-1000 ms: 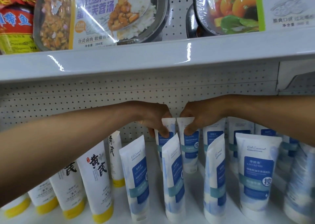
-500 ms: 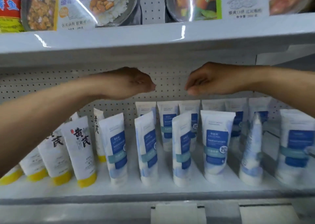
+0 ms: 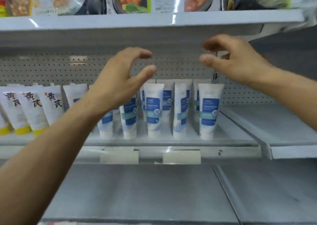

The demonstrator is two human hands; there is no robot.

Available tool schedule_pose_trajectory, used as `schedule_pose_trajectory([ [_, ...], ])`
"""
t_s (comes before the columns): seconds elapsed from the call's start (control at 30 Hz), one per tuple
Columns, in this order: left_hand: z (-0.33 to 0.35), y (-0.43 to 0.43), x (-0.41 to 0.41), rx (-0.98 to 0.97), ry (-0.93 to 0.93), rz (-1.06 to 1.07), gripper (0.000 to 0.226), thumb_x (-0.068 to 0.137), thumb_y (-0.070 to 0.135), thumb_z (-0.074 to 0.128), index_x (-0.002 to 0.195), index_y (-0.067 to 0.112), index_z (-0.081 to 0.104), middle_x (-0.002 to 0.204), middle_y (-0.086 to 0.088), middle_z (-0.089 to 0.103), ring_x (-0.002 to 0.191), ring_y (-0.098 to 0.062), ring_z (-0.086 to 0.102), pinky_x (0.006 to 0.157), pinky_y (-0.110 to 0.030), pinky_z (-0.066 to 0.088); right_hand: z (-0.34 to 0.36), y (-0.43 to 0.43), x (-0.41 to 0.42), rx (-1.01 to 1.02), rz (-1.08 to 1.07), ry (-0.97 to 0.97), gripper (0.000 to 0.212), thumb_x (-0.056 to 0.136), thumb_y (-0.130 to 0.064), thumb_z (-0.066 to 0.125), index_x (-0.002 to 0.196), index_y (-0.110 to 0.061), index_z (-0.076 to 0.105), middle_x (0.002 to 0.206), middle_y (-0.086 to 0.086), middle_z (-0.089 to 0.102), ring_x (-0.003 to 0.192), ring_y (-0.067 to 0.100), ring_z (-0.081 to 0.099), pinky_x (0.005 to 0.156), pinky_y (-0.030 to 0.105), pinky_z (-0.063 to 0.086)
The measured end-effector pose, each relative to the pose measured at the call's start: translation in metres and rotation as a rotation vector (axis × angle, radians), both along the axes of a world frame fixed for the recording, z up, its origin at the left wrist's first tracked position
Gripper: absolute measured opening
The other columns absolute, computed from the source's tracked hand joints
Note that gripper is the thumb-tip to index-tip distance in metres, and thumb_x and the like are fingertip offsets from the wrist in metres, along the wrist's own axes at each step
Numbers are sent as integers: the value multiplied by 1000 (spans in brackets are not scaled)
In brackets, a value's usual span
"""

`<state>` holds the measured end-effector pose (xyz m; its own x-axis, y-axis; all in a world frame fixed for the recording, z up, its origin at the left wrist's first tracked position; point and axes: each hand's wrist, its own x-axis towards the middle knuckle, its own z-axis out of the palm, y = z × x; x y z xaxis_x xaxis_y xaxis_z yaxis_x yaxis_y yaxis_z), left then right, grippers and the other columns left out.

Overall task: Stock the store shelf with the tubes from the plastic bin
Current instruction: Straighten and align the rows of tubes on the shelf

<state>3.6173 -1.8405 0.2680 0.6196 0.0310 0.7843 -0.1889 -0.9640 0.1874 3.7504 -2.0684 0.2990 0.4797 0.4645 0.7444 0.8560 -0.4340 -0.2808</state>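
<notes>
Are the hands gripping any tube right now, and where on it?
Nothing is held. The left hand and right hand hover open, clear above the white blue-labelled tubes.

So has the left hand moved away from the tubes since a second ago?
Yes. The left hand has let go and pulled back toward the person, now open in front of the blue tubes, where it earlier pinched one near the pegboard.

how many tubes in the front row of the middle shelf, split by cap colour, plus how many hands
Yellow-capped tubes, front row, visible: 4, the leftmost cut by the frame edge
White-capped blue-label tubes, front row, visible: 5, one mostly hidden by the left hand
Hands: 2, both empty, with the right hand apart from the tubes
Total: 11
Further tubes behind are too hidden to count.
</notes>
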Motion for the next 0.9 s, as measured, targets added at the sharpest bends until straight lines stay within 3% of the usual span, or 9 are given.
schedule_pose_trajectory([
  [0.13,-46,-47,-2,-104,-120,-54,44,90,37,58,130,19,51,125,7,53,114,-1,48,97,-20,43,-48,-34,7,211,4,176,55,83,-37,69,131,-20,47,122,-5,55,109,8,53,92,25,43],
  [0.23,-83,-75,9,-231,-48,-15,44,87,38,63,123,19,48,118,7,52,102,-8,56,88,-25,51,-89,-38,10,302,27,403,60,78,-40,74,126,-20,44,117,-1,55,101,11,54,89,31,49],
  [0.37,-121,-92,40,-210,105,144,62,90,39,60,138,13,32,134,-4,45,115,-22,52,84,-25,36,-127,-26,14,162,-39,573,84,68,-50,79,133,-15,38,118,1,52,101,14,55,87,32,48],
  [0.43,-126,-97,54,-237,124,162,69,91,37,60,143,9,25,140,-8,41,124,-24,47,92,-28,37,-134,-21,18,111,-61,593,89,66,-51,80,134,-15,37,119,1,53,104,15,55,85,33,49],
  [0.53,-126,-98,72,-283,99,192,78,86,39,66,143,7,25,143,-9,39,129,-25,44,99,-34,39,-138,-13,22,90,-42,598,79,65,-43,84,126,-16,41,115,-3,58,102,13,59,83,33,51],
  [0.63,-125,-96,86,-306,82,191,74,79,35,75,134,9,34,133,-7,45,121,-25,49,96,-34,42,-144,-7,28,40,-27,569,64,66,-36,84,116,-21,47,109,-7,62,94,9,62,81,34,53],
  [0.77,-124,-91,96,-481,122,71,62,74,29,81,121,15,42,117,1,60,105,-17,60,91,-32,51,-150,-8,36,54,-11,575,47,74,-28,80,114,-23,54,107,-6,64,92,8,62,77,29,51],
  [0.9,-124,-84,96,-588,174,-23,50,78,27,78,117,21,48,98,14,57,89,-7,60,71,-13,47,-155,-14,41,83,-46,567,45,75,-30,77,114,-24,56,104,-6,66,93,13,65,83,37,54],
])
